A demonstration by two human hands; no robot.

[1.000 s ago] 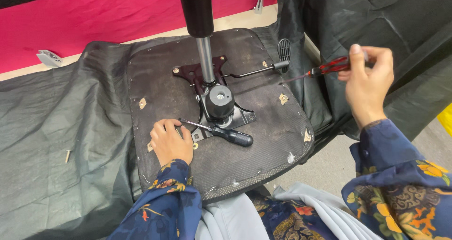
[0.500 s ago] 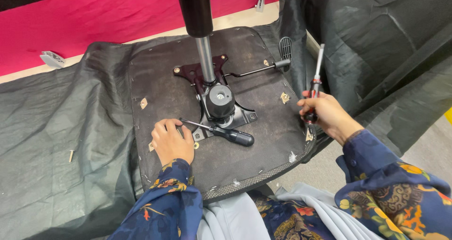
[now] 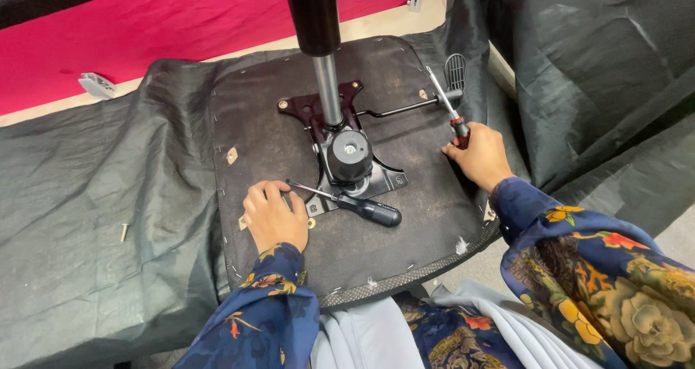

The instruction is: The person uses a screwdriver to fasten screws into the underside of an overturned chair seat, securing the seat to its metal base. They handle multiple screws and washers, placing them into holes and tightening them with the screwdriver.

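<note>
An upturned office chair seat (image 3: 275, 152) lies in front of me, its dark underside up. A black metal mechanism plate (image 3: 346, 159) with a gas cylinder (image 3: 318, 43) rises from its middle. My left hand (image 3: 271, 217) rests flat on the seat beside the plate's near left corner. A black-handled screwdriver (image 3: 358, 204) lies loose by that hand, its tip pointing left. My right hand (image 3: 478, 155) grips a red-handled screwdriver (image 3: 450, 112) on the seat's right part, shaft pointing up and away, near the black adjustment lever (image 3: 427, 98).
A dark grey cloth (image 3: 94, 231) covers the surface around the seat. A loose screw (image 3: 124, 231) lies on it at the left. A small white bracket (image 3: 96, 85) sits at the far left on a tan strip. Pink fabric (image 3: 145, 29) lies beyond. More dark cloth is heaped at the right.
My right hand brought the red-handled screwdriver down from the far right onto the seat's right part, shaft now pointing up. The left hand has stayed put.
</note>
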